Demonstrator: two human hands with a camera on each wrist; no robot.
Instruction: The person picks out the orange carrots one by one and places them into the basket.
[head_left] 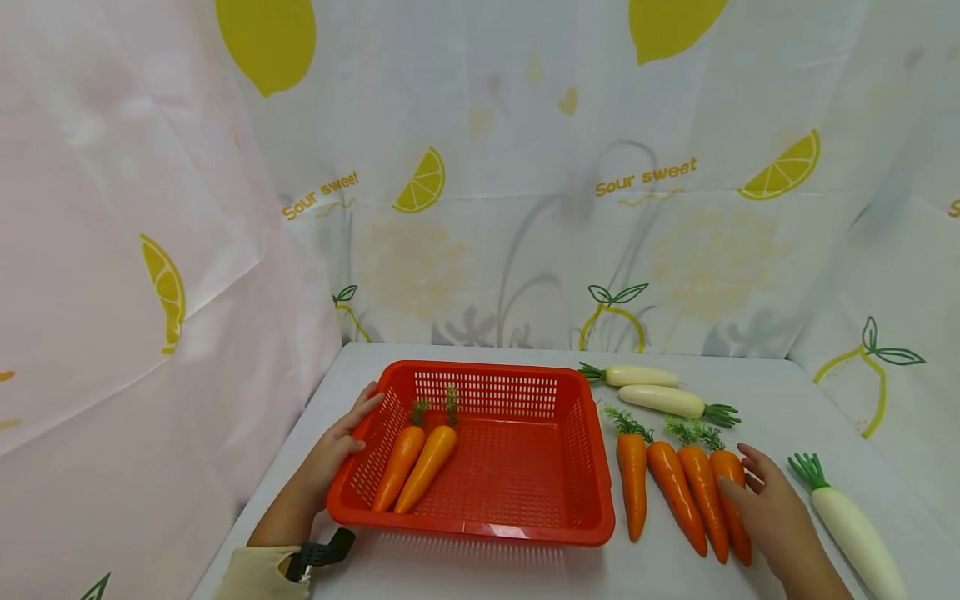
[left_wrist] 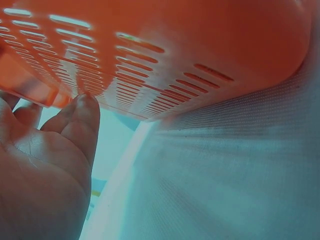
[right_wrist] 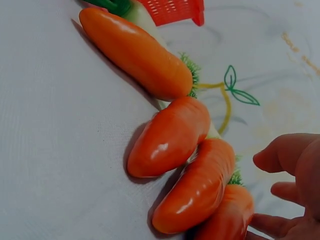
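A red plastic basket [head_left: 517, 533] holds two carrots, an orange carrot [head_left: 400, 467] and a paler carrot [head_left: 427, 468], lying side by side at its left end. My left hand [head_left: 337, 446] rests against the basket's left rim, fingers extended; in the left wrist view its fingertips meet the slotted outer wall [left_wrist: 150, 65]. Right of the basket, several carrots lie in a row, tips towards me. My right hand [head_left: 772, 508] is at the rightmost carrot [head_left: 731, 508], thumb and fingers spread around its upper part. Whether it touches that carrot [right_wrist: 227, 215] I cannot tell.
Two white radishes lie behind the carrot row, a farther one [head_left: 641, 376] and a nearer one [head_left: 660, 400]. A third white radish [head_left: 855, 537] lies right of my right hand. Lemon-printed cloth [head_left: 495, 250] hangs behind and beside the white table [head_left: 750, 379].
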